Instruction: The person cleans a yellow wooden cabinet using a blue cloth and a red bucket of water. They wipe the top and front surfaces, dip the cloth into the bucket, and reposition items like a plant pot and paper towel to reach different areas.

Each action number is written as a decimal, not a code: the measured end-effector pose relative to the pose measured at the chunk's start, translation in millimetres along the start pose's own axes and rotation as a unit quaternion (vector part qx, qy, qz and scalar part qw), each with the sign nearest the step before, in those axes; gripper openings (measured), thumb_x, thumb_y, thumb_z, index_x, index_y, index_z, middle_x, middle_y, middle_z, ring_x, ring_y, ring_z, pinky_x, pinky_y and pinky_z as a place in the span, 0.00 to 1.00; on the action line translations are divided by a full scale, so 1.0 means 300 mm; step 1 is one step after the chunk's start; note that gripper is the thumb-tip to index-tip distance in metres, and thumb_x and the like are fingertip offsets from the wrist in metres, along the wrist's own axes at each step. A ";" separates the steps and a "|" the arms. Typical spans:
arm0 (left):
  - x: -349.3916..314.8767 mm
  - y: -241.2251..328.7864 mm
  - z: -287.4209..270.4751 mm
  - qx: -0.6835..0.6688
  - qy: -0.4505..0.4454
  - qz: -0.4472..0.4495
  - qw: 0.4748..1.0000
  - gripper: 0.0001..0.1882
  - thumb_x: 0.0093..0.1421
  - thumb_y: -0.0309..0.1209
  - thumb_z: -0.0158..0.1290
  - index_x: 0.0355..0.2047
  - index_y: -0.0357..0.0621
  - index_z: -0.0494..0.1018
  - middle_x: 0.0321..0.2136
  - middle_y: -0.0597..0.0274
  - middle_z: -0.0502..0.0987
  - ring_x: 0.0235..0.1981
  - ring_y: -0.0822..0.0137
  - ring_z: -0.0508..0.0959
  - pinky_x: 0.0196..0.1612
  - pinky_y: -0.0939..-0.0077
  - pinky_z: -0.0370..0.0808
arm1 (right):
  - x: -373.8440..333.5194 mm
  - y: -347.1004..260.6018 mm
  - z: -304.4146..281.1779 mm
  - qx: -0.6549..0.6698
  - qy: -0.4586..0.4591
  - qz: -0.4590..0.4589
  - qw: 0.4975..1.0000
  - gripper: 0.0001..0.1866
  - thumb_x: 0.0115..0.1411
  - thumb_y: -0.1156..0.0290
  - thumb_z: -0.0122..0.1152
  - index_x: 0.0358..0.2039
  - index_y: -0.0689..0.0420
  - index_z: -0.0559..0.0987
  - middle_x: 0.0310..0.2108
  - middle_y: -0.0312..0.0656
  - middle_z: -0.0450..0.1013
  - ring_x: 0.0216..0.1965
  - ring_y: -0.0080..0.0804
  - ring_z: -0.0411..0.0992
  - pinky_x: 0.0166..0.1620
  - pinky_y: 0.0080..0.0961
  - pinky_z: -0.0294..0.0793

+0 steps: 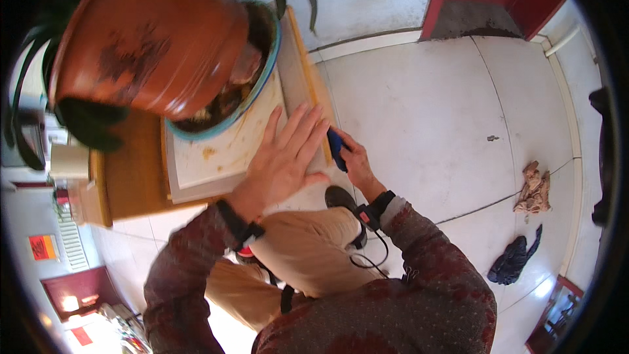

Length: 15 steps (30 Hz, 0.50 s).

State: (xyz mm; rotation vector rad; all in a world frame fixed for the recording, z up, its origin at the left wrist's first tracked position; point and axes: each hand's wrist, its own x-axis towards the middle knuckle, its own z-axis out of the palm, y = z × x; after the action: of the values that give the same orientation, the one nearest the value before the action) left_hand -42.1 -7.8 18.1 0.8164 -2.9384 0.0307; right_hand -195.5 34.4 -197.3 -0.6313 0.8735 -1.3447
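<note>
My left hand (278,157) is open, its fingers spread over the stained white top (223,174) of a wooden cabinet (136,174). From this view I cannot tell whether the palm touches the surface. Beside the cabinet's right edge, my right hand (360,165) is closed on a dark blue object (337,149); its kind is mostly hidden by the fingers. Ahead of my left hand a large brown plant pot (154,46) leans far to the left. Its base rests in a teal-rimmed basin (215,132) with dark, dirty contents.
Long green leaves (88,121) hang around the pot. On the pale tiled floor to the right lie a crumpled brown cloth or paper (534,190) and a black bag-like thing (514,261). A dark red doorway (452,0) opens at the far right. A thin black cable (386,252) hangs from my right wrist.
</note>
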 end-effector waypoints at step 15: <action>-0.702 0.026 -0.468 0.094 0.328 -0.223 0.913 0.05 0.55 0.26 0.55 0.26 0.36 0.75 0.61 0.50 0.68 0.68 0.45 0.55 0.67 0.50 0.49 | -0.350 0.146 -0.208 0.214 0.147 0.142 0.955 0.19 0.71 0.65 0.39 0.54 0.60 0.72 0.49 0.48 0.75 0.49 0.45 0.74 0.56 0.44 0.73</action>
State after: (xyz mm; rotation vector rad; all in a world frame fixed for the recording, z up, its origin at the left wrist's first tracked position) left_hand 145.2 113.2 138.2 1.2001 -2.0970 0.4608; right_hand -223.1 150.1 -249.3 0.0340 0.8346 -1.3227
